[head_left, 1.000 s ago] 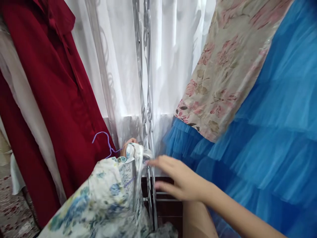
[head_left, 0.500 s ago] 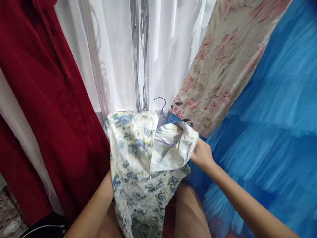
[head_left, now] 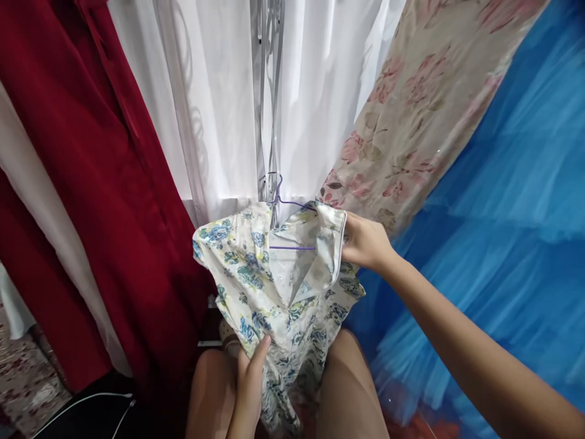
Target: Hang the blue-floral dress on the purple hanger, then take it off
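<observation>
A white dress with blue floral print [head_left: 249, 274] hangs on a thin purple hanger [head_left: 292, 248] in front of me; the hanger's hook rises above the open V neckline. My right hand [head_left: 365, 242] grips the dress at its right shoulder, where the neckline edge is folded back and the pale inside shows. Lower down, my left hand [head_left: 253, 372] pinches the left side of the dress near the waist, thumb on the front and fingers behind the cloth. The skirt part bunches down between my knees.
Long red cloth [head_left: 150, 244] hangs at the left. White curtains [head_left: 223, 110] with silvery strips stand behind. Pink-flowered fabric [head_left: 411, 110] and a blue tulle dress [head_left: 493, 244] hang at the right. A black item with a white cord [head_left: 86, 399] lies lower left.
My left hand has come from behind the left edge to the lower front. The right shoulder and hanger have shifted left and up, and the hanger sits more level inside the dress.
</observation>
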`<state>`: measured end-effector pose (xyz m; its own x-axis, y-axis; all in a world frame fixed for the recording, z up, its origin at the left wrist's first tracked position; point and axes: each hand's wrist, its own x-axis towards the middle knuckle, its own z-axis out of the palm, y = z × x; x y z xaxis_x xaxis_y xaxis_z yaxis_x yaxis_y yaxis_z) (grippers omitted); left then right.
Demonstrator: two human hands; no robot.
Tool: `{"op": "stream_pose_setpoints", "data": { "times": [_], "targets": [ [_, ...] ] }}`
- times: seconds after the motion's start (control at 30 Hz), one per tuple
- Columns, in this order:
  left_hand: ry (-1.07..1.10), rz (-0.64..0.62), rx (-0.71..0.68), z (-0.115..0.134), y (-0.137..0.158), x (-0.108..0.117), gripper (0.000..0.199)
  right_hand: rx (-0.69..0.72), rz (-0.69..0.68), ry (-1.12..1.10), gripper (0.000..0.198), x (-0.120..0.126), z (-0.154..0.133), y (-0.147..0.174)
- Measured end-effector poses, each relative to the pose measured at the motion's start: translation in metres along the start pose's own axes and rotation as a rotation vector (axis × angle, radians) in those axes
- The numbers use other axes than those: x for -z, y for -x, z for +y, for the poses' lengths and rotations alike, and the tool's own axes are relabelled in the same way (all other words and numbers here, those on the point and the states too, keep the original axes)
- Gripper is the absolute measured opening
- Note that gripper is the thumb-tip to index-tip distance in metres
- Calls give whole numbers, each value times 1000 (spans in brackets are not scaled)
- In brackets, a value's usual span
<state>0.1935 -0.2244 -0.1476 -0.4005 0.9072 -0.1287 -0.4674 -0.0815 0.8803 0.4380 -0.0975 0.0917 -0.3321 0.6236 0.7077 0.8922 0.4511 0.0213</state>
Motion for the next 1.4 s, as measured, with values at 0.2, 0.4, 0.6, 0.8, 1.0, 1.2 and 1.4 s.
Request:
{"op": "stream_pose_setpoints", "data": {
  "times": [0.2,0.4,0.6,0.8,1.0,1.2,1.4],
  "targets": [
    [63,33,169,-12,18,1,49,158,130,-212,46,-15,-27,41],
    [0,94,269,-31,25,13,44,-345,198,-1031,24,-76,-142,187],
    [-98,-90,78,-22,38,13,56,-838,-80,-1424,30,-97,-178,220],
    [-150,-28,-42,-27,51,4,55,-727,-308,-1464,31,-85,-166,186],
    [-176,-85,-95,-32,57,-3,54,-738,-269,-1433,31,-77,-161,184],
    [-230,-145,-83,-23,59,-1,57,-892,-257,-1535,32,-76,-160,190],
    [-239,-167,-71,-14,65,0,55,-905,-165,-1539,33,-82,-173,187]
  ]
}}
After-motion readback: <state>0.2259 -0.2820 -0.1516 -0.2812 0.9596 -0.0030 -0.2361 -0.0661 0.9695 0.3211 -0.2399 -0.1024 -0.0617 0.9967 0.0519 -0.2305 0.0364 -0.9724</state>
